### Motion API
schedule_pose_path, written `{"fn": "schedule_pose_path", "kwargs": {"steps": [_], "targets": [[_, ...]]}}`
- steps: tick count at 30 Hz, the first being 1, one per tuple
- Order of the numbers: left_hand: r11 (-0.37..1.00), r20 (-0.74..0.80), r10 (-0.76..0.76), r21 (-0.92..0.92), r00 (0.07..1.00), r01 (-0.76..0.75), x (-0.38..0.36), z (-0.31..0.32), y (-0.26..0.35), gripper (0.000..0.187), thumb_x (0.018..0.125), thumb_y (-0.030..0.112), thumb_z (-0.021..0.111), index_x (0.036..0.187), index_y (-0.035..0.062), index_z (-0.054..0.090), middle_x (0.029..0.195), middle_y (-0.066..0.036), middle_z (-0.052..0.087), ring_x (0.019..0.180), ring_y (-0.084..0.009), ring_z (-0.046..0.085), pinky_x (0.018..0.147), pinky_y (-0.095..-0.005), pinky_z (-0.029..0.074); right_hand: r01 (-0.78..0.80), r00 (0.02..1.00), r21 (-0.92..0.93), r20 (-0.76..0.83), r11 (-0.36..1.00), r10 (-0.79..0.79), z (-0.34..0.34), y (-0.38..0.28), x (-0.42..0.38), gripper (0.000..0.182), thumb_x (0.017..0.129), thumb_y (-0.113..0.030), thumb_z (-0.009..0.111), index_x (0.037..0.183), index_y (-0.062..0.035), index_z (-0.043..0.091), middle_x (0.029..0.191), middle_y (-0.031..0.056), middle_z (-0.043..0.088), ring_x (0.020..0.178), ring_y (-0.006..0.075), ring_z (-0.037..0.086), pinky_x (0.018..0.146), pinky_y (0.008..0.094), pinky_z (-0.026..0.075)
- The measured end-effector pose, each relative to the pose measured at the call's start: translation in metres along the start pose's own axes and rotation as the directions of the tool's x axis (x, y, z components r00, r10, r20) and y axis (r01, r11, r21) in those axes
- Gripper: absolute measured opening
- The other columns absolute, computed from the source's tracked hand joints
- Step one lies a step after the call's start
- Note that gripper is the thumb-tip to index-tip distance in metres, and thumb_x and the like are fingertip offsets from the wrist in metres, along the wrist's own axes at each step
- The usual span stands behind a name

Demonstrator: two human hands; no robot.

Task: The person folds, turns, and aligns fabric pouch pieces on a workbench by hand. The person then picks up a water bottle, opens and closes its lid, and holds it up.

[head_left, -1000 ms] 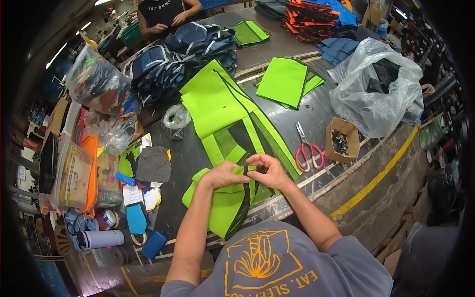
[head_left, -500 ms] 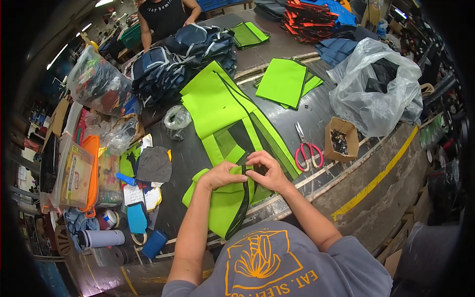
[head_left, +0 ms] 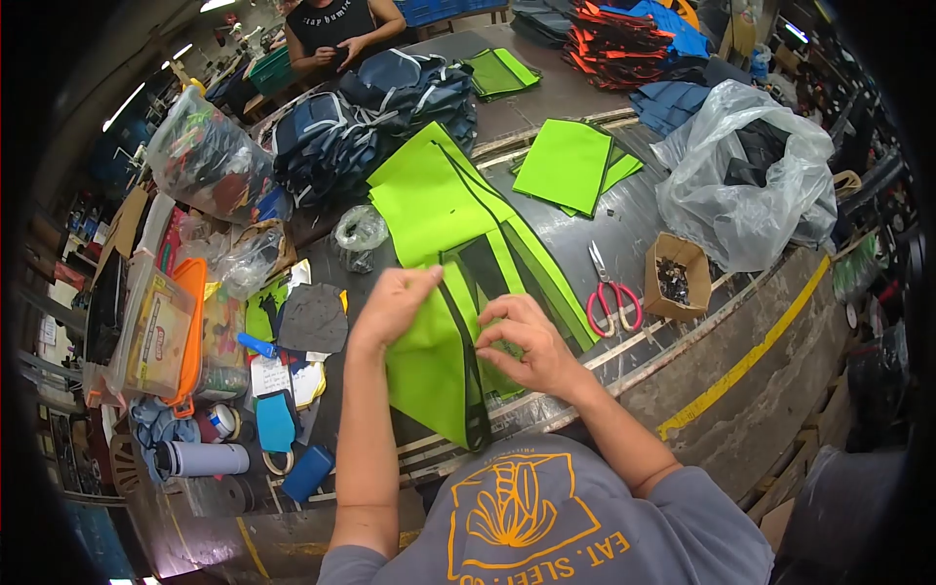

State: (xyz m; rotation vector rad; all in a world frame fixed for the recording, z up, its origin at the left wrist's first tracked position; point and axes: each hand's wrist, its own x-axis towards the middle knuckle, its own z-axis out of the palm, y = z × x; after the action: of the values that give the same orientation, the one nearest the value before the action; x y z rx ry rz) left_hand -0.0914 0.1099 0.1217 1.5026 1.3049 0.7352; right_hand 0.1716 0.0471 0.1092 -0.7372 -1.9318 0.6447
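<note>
A lime-green fabric vest piece with black trim [head_left: 434, 366] lies at the near table edge in front of me. My left hand [head_left: 393, 304] pinches its upper corner and holds it lifted. My right hand [head_left: 524, 343] grips the fabric along the black trim, a little to the right. Behind them a pile of the same green pieces [head_left: 439, 200] stretches away across the dark table [head_left: 624, 229].
Red-handled scissors [head_left: 609, 292] and a small cardboard box of black parts [head_left: 675, 278] lie to the right. A clear plastic bag [head_left: 746, 185] sits far right. Navy bags [head_left: 361, 117], folded green panels [head_left: 570, 166] and left-side clutter, containers [head_left: 161, 331] surround. Another person [head_left: 341, 24] stands across the table.
My left hand rose and moved left, lifting the green piece's corner and spreading it open. The right hand stayed on the fabric, shifting slightly down.
</note>
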Motion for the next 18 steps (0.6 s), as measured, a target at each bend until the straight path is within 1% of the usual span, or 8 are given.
{"fn": "schedule_pose_path", "kwargs": {"steps": [2, 3, 4, 6, 7, 12, 16, 18], "targets": [[0.993, -0.155, -0.021, -0.116, 0.988, 0.003, 0.005, -0.010, -0.002, 0.044, 0.105, 0.039, 0.070, 0.084, 0.0002, 0.077, 0.071, 0.007, 0.063, 0.060, -0.0039, 0.049, 0.054, -0.0266, 0.040, -0.080, 0.991, 0.135, 0.119, 0.988, 0.064, -0.001, -0.009, -0.004, 0.014, 0.089, -0.006, 0.082, 0.099, -0.0033, 0.072, 0.106, 0.0105, 0.070, 0.103, 0.0276, 0.067, 0.091, 0.0377, 0.053], [0.985, -0.230, -0.037, -0.173, 0.973, -0.003, 0.008, -0.015, -0.005, 0.043, 0.105, 0.038, 0.071, 0.087, -0.0008, 0.079, 0.072, 0.006, 0.065, 0.061, -0.0042, 0.052, 0.056, -0.0262, 0.043, -0.077, 0.991, 0.140, 0.120, 0.987, 0.061, -0.003, -0.014, -0.005, 0.014, 0.089, -0.006, 0.082, 0.099, -0.0033, 0.072, 0.106, 0.0105, 0.070, 0.103, 0.0276, 0.067, 0.091, 0.0377, 0.053], [0.985, -0.233, -0.039, -0.171, 0.972, -0.001, 0.011, -0.022, -0.014, 0.043, 0.105, 0.038, 0.071, 0.087, -0.0008, 0.079, 0.072, 0.006, 0.065, 0.061, -0.0042, 0.052, 0.056, -0.0262, 0.043, -0.141, 0.975, 0.303, 0.205, 0.943, 0.080, -0.007, -0.019, -0.007, 0.013, 0.090, -0.005, 0.081, 0.098, -0.0028, 0.072, 0.104, 0.0100, 0.070, 0.101, 0.0261, 0.068, 0.090, 0.0367, 0.053], [0.983, -0.355, -0.081, -0.184, 0.931, 0.016, 0.023, -0.038, -0.043, 0.043, 0.104, 0.038, 0.072, 0.093, -0.0026, 0.079, 0.076, 0.003, 0.069, 0.065, -0.0050, 0.056, 0.059, -0.0258, 0.046, -0.294, 0.925, 0.572, 0.373, 0.766, 0.076, -0.012, -0.028, -0.010, 0.011, 0.090, -0.003, 0.081, 0.097, -0.0018, 0.072, 0.101, 0.0088, 0.071, 0.097, 0.0230, 0.069, 0.088, 0.0349, 0.053], [0.981, -0.411, -0.101, -0.193, 0.906, 0.022, 0.026, -0.042, -0.051, 0.043, 0.104, 0.038, 0.073, 0.095, -0.0035, 0.080, 0.079, 0.002, 0.071, 0.067, -0.0054, 0.059, 0.061, -0.0256, 0.048, -0.294, 0.925, 0.571, 0.373, 0.766, 0.077, -0.014, -0.032, -0.009, 0.011, 0.090, -0.003, 0.081, 0.097, -0.0018, 0.072, 0.101, 0.0088, 0.071, 0.097, 0.0230, 0.069, 0.088, 0.0349, 0.053], [0.978, -0.427, -0.112, -0.207, 0.897, 0.024, 0.026, -0.046, -0.070, 0.041, 0.105, 0.040, 0.071, 0.091, 0.0020, 0.077, 0.077, 0.004, 0.068, 0.062, -0.0054, 0.058, 0.057, -0.0251, 0.046, -0.287, 0.925, 0.557, 0.372, 0.779, 0.075, -0.017, -0.039, -0.004, 0.010, 0.092, -0.003, 0.080, 0.096, -0.0008, 0.072, 0.100, 0.0087, 0.071, 0.096, 0.0200, 0.069, 0.086, 0.0327, 0.053], [0.959, -0.443, -0.180, -0.276, 0.878, 0.057, 0.024, -0.041, -0.074, 0.045, 0.104, 0.040, 0.072, 0.096, -0.0031, 0.078, 0.081, 0.001, 0.070, 0.071, -0.0061, 0.060, 0.065, -0.0256, 0.049, -0.310, 0.921, 0.558, 0.379, 0.770, 0.096, -0.018, -0.036, -0.006, 0.010, 0.092, -0.002, 0.080, 0.097, -0.0013, 0.072, 0.101, 0.0083, 0.071, 0.096, 0.0195, 0.069, 0.087, 0.0328, 0.053], [0.927, -0.526, -0.145, -0.368, 0.838, -0.071, 0.024, -0.038, -0.077, 0.044, 0.106, 0.040, 0.071, 0.092, -0.0012, 0.075, 0.079, 0.002, 0.068, 0.070, -0.0060, 0.060, 0.064, -0.0256, 0.048, -0.285, 0.930, 0.563, 0.357, 0.775, 0.083, -0.015, -0.035, -0.007, 0.012, 0.092, -0.001, 0.079, 0.102, -0.0016, 0.072, 0.101, 0.0077, 0.071, 0.096, 0.0177, 0.068, 0.088, 0.0326, 0.053]]}}
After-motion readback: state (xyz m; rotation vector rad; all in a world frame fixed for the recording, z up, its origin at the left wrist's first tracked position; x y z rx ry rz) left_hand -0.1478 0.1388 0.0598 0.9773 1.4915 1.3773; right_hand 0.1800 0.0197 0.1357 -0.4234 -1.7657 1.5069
